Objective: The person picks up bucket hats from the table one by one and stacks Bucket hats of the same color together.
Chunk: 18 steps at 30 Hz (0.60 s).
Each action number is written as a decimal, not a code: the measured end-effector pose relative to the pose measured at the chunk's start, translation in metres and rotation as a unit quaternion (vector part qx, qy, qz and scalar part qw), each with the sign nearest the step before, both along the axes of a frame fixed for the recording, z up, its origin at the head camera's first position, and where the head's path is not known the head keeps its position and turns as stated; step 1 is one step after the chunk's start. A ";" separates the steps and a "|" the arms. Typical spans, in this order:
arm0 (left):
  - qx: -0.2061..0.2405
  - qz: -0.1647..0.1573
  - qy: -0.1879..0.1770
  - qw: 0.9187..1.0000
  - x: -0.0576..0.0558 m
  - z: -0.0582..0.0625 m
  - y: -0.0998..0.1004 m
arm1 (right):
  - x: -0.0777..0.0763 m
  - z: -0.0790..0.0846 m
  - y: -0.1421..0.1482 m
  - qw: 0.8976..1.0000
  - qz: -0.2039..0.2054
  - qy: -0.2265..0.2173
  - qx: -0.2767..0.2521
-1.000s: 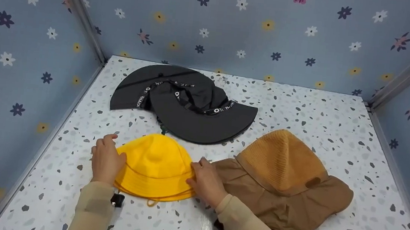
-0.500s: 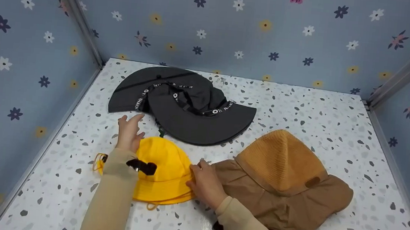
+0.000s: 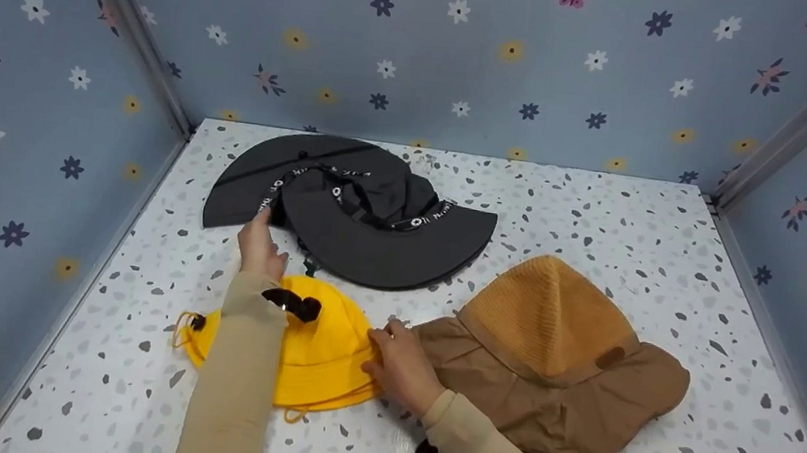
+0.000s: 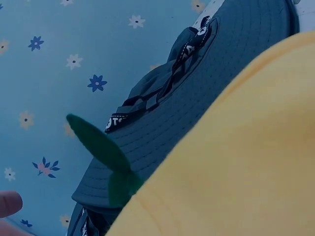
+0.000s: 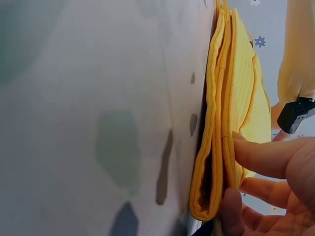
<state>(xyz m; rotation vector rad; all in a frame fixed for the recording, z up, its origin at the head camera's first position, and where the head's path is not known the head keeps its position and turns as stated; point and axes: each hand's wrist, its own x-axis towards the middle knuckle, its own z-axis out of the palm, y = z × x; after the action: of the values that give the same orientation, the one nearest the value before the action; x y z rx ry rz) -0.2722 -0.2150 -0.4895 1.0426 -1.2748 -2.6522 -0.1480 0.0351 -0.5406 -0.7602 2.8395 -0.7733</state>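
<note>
A yellow bucket hat (image 3: 323, 367) lies folded flat, its cord and toggle showing at the left. In the right wrist view, my right hand (image 5: 275, 172) pinches the layered brim edge (image 5: 211, 162) between thumb and fingers. My left hand (image 3: 261, 246) reaches over the yellow hat, fingers extended, fingertips right at the brim of a dark grey hat (image 3: 386, 254). That hat has a lettered band and lies twisted, brim outward. A green leaf-shaped piece (image 4: 101, 147) stands up at the yellow hat's crown in the left wrist view. My left forearm covers part of the yellow hat.
A brown hat with a corduroy crown (image 3: 550, 322) and wide floppy brim (image 3: 622, 418) lies at the right, beside my right hand. The speckled white tabletop (image 3: 669, 237) is bounded by flower-patterned panels (image 3: 464, 62) at the back and both sides.
My left hand has left the yellow hat's left edge and moved forward over its crown to the dark grey hat. My right hand stays at the yellow hat's right edge.
</note>
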 end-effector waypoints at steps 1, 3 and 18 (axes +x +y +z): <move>0.000 0.004 0.001 1.000 -0.002 -0.001 0.000 | 0.000 0.000 0.000 1.000 -0.002 -0.006 0.000; 0.008 0.012 0.003 1.000 -0.006 -0.002 0.000 | -0.001 0.000 0.000 1.000 -0.005 -0.016 -0.001; 0.183 0.094 0.081 0.975 -0.021 -0.020 -0.003 | -0.004 -0.002 0.003 0.999 -0.009 -0.031 -0.011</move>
<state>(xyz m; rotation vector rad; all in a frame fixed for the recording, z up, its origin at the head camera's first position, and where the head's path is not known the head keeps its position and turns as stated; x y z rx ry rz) -0.2928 -0.2180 -0.5097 0.8997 -0.6366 -2.8114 -0.1515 0.0379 -0.5429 -0.7014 2.7909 -0.8176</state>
